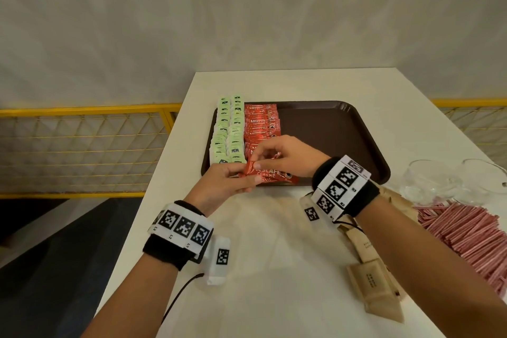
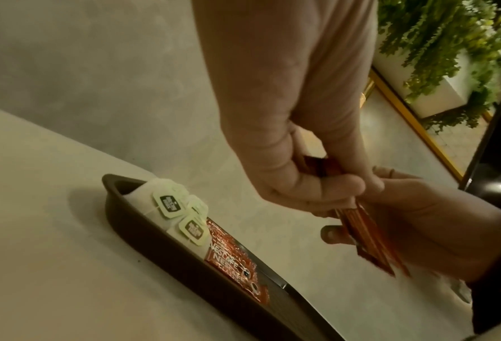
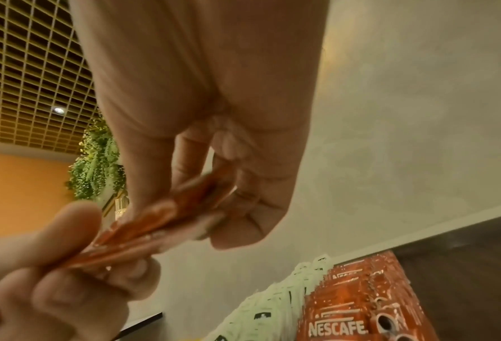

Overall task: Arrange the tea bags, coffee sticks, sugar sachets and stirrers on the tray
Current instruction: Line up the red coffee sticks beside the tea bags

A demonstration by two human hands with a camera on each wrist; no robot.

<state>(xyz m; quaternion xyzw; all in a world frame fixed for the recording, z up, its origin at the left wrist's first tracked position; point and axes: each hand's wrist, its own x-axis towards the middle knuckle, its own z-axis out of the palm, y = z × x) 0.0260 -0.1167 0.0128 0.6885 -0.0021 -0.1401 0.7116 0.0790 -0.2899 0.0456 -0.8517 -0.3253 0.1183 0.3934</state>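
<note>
A brown tray [image 1: 329,129] lies on the white table. Green tea bags [image 1: 228,129] stand in two columns at its left end, with a column of red coffee sticks [image 1: 260,123] beside them. Over the tray's near left corner my left hand [image 1: 247,177] grips a small bundle of red coffee sticks [image 1: 270,175]. My right hand [image 1: 258,160] pinches the bundle's top stick between thumb and fingers. In the left wrist view the held sticks [image 2: 369,237] run between both hands above the tea bags [image 2: 170,205]. The right wrist view shows the held sticks [image 3: 155,219] above the tray's coffee row [image 3: 360,300].
Brown sugar sachets [image 1: 370,282] lie on the table under and near my right forearm. A pile of pink stirrers [image 1: 466,233] sits at the right edge, with two glass bowls [image 1: 439,181] behind it. A yellow mesh railing [image 1: 82,145] runs beyond the table's left edge.
</note>
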